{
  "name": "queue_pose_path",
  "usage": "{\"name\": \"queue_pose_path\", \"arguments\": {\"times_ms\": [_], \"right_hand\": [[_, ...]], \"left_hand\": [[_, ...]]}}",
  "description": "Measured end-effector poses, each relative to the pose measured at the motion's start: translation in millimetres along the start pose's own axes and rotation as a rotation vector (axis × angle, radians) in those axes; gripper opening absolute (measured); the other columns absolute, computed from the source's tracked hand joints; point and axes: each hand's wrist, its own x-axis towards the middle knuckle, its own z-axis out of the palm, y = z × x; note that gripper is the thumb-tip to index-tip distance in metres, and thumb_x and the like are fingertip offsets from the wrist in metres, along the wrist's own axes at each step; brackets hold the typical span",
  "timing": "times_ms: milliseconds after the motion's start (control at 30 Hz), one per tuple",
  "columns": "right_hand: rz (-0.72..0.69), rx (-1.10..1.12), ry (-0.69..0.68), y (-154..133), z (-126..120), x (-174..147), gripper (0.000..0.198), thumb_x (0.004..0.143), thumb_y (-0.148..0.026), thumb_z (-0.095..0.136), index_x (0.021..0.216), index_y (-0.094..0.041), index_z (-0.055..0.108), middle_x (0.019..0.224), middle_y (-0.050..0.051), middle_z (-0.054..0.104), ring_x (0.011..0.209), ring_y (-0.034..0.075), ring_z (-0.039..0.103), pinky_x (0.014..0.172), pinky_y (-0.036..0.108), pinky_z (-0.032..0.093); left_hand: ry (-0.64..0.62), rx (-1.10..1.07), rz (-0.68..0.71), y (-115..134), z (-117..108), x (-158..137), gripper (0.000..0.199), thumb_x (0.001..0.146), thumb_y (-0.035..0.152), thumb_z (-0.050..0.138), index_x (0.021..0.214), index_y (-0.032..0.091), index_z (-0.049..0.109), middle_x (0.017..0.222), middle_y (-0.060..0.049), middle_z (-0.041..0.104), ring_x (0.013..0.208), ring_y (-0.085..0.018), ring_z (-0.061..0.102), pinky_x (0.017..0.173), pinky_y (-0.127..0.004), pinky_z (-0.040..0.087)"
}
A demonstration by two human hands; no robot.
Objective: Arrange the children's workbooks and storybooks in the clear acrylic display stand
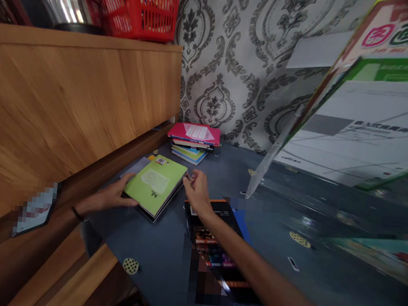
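Note:
A green book (156, 183) lies back cover up, with a barcode near its upper edge, on top of other books whose dark edges show beneath. My left hand (123, 191) grips the left side of this small stack, thumb near the front corner. Beside the stack's right edge is my right hand (197, 191), fingers loosely curled and apart, with nothing visible between them. I cannot tell whether its fingertips touch the books. Under my right forearm lies a dark glossy magazine or book (214, 231) with a blue one partly beneath it.
Against the patterned wall stands another book pile (194, 135), pink on top. A wooden cabinet (67, 106) borders the left, bearing a red basket (142, 7) and metal pot (70, 8). A clear rack (266, 164) with books rises at right. A phone-like device (37, 211) is at lower left.

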Motion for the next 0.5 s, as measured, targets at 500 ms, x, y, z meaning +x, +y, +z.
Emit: {"name": "queue_pose_path", "arguments": {"times_ms": [500], "right_hand": [[-0.092,0.071,-0.160,34,22,63,0.029,0.082,-0.038,0.059,0.102,-0.022,0.073,0.109,0.005,0.072,0.102,0.023,0.065,0.097,0.039,0.048]], "left_hand": [[0.108,0.325,0.171,-10,20,-1,0.085,0.087,0.047,0.064,0.157,0.030,0.019,0.144,-0.010,0.052,0.125,-0.030,0.056,0.102,-0.037,0.047]]}}
